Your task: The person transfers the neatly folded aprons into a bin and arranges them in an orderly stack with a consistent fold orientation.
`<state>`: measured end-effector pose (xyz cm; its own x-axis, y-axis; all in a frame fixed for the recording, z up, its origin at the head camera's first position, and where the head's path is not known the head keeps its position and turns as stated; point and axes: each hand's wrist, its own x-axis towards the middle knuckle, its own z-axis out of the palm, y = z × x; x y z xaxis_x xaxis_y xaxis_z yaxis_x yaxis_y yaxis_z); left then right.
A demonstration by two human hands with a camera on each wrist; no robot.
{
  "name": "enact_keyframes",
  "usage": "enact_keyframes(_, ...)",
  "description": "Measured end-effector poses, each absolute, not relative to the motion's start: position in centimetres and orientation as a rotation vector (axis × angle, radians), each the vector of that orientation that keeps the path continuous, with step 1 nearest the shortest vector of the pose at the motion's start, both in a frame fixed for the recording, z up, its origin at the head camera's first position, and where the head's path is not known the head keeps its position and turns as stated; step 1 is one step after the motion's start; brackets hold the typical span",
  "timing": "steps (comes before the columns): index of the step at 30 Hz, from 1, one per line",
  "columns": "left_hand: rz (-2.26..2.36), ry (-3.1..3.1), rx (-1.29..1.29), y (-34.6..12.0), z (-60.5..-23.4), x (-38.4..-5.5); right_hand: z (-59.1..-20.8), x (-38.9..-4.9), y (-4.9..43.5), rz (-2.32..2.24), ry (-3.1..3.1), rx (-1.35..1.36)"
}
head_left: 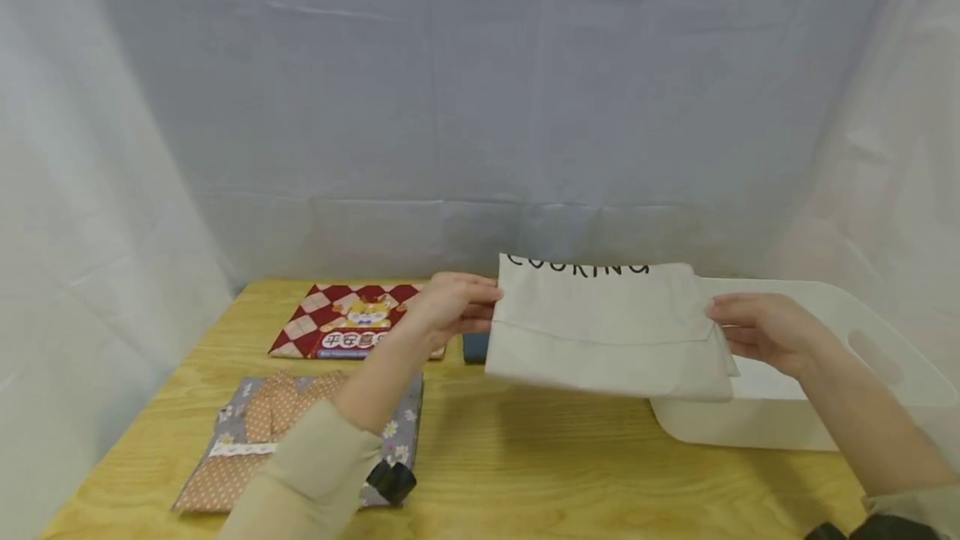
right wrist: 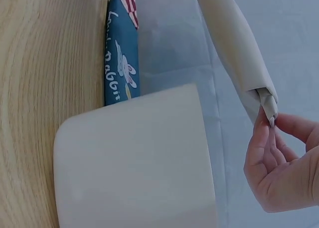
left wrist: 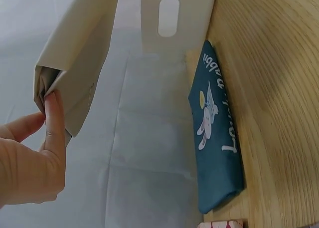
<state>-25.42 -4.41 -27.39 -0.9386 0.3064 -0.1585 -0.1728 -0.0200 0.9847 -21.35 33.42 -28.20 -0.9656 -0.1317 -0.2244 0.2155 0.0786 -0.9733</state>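
Observation:
A folded cream cloth (head_left: 600, 332) with the black word "COOKING" near its top edge hangs in the air above the table; its exact kind is hard to tell while folded. My left hand (head_left: 453, 307) pinches its left edge between thumb and fingers. At the opposite edge, my right hand (head_left: 765, 327) pinches a corner the same way. Both wrist views show the layered folds of the cloth (left wrist: 75, 63) between the fingertips. Behind and below it lies a folded blue cloth (left wrist: 217, 133) with a white rabbit print, mostly hidden in the head view.
A white plastic bin (head_left: 750, 427) with a handle slot stands at the right, partly behind the cloth. At the back left lies a folded red checked cloth (head_left: 300, 327) with a cartoon print. Nearer, a grey floral folded cloth (head_left: 405, 415) with orange dotted parts lies under my left forearm.

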Motion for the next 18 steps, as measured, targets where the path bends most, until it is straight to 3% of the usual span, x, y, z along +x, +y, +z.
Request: enact_keyframes(18, 2.142, 1.795, 0.098, 0.5, -27.3, -26.1, -28.8, -22.2, 38.3, -2.095, 1.95, 0.005)
